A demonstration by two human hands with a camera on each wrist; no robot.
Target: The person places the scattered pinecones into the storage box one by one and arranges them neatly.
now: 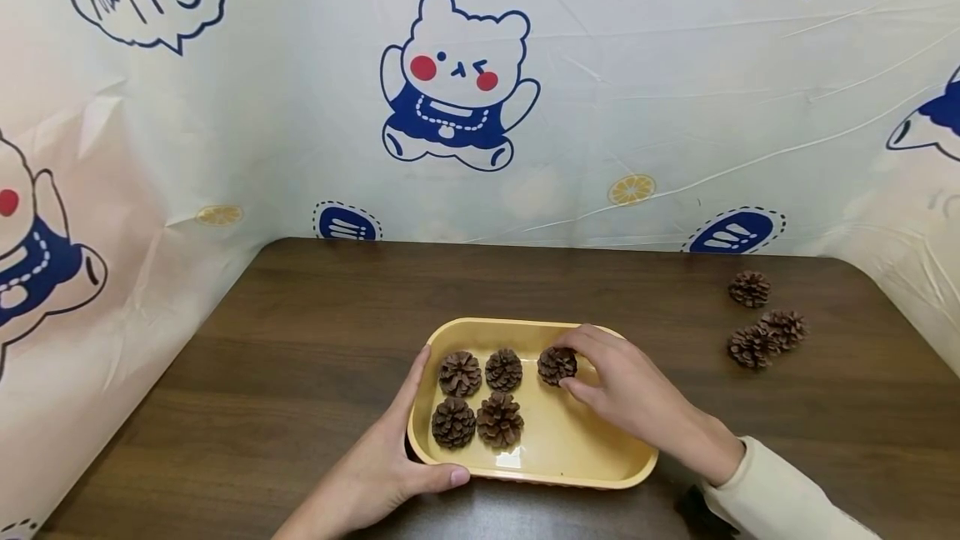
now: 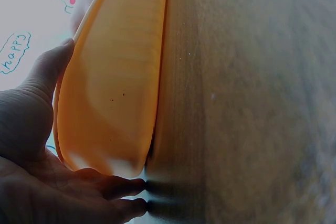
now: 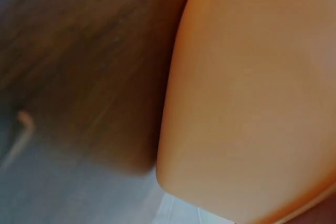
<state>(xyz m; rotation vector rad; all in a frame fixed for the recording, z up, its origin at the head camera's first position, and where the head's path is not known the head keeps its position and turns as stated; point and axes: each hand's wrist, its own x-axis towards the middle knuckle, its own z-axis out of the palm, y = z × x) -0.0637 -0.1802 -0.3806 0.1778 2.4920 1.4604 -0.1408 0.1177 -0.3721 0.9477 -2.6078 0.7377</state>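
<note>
A yellow plastic tray (image 1: 577, 448) stands on the table, its outer wall filling much of both wrist views. My left hand (image 1: 378, 457) grips its near left corner, thumb by the front rim and fingers along the left end. Inside the tray, brown pine cones (image 1: 500, 421) sit in two rows on the left side. My right hand (image 1: 630, 382) reaches over the right rim and pinches another pine cone (image 1: 557, 365) near the back wall, right of the others. The right fingers are out of sight in the right wrist view.
Three loose pine cones (image 1: 749, 289) lie on the dark wooden table (image 1: 315, 332) at the back right, two of them touching. A printed cloth (image 1: 585, 107) with cartoon bears hangs behind and around the table. A small black object (image 1: 701, 511) shows under the right sleeve.
</note>
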